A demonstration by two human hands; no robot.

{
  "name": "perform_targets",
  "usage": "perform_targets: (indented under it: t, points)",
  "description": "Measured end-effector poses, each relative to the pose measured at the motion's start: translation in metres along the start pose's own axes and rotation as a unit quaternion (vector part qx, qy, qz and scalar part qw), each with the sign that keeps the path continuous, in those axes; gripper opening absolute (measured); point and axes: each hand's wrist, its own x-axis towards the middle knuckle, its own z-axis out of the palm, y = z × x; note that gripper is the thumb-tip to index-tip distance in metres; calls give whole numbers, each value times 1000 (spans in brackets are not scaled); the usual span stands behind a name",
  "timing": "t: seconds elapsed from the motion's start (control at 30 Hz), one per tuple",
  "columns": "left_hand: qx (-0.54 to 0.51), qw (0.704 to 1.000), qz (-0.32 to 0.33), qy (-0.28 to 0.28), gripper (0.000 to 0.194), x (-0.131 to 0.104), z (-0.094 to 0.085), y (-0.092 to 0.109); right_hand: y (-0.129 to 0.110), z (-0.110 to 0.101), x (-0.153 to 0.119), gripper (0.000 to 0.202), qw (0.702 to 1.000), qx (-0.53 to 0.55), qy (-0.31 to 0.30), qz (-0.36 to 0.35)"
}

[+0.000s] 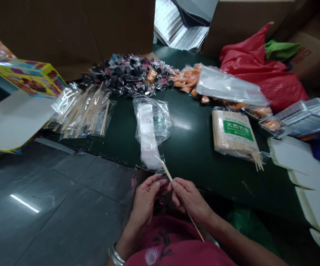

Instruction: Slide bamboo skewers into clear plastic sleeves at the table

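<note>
Low at the table's front edge, my right hand (186, 195) is closed around a few thin bamboo sticks (167, 172), which slant up and to the left. Their lower ends run down past the palm toward the red shirt. Beside them is my left hand (148, 195), its fingers curled and the thumb close to the index finger; what it pinches, if anything, I cannot make out. Just beyond the stick tips lies a stack of small clear plastic bags (148, 138) on the dark green table (189, 120). An opened pack of bamboo sticks (227, 129) with a green label rests to the right.
Bagged sticks (86, 114) lie in a heap at the left. Behind are a pile of dark wrapped packets (126, 75) and orange wrapped packets (186, 78). A yellow printed box (32, 79), a red plastic bag (262, 70) and white card pieces (315, 184) stand around the sides.
</note>
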Motion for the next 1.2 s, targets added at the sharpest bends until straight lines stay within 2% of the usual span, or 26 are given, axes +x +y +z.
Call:
perform_targets:
  t: [0.1,0.3,0.47,0.63,0.83,1.07,1.2]
  points:
    - [-24,1000,-11,4,41,2,1,4,-6,-8,-14,36,998,-62,-19,5]
    - [-35,999,-17,2,37,2,1,3,-10,-28,-32,35,983,-133,-113,48]
    - [-43,999,-7,-8,34,0,2,4,-7,-32,-29,33,985,-139,-92,51]
    - [10,1000,20,-13,42,1,4,1,-6,-23,-26,33,989,-123,-71,35]
    - [38,999,19,-15,59,1,1,-2,3,-3,-14,40,999,-34,-25,18]
    - [126,992,23,-19,48,-1,-12,-1,15,17,-3,39,985,162,-39,43]
    - [126,992,13,-4,46,0,-15,2,20,23,-7,36,981,173,-63,64]
